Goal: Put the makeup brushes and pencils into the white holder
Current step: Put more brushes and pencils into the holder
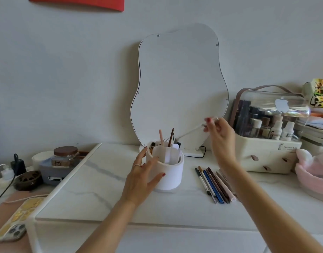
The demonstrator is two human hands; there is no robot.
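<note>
While the left hand (145, 177) rests open-fingered against the white holder (169, 173), the right hand (220, 133) pinches a slim white brush (190, 131) above it

right hand (220, 133) pinching brush (190, 132), over white holder (169, 177)

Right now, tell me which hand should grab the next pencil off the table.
Probably the right hand: the pencils lie on its side of the holder, once it drops the white stick it pinches. The left hand steadies the holder.
</note>
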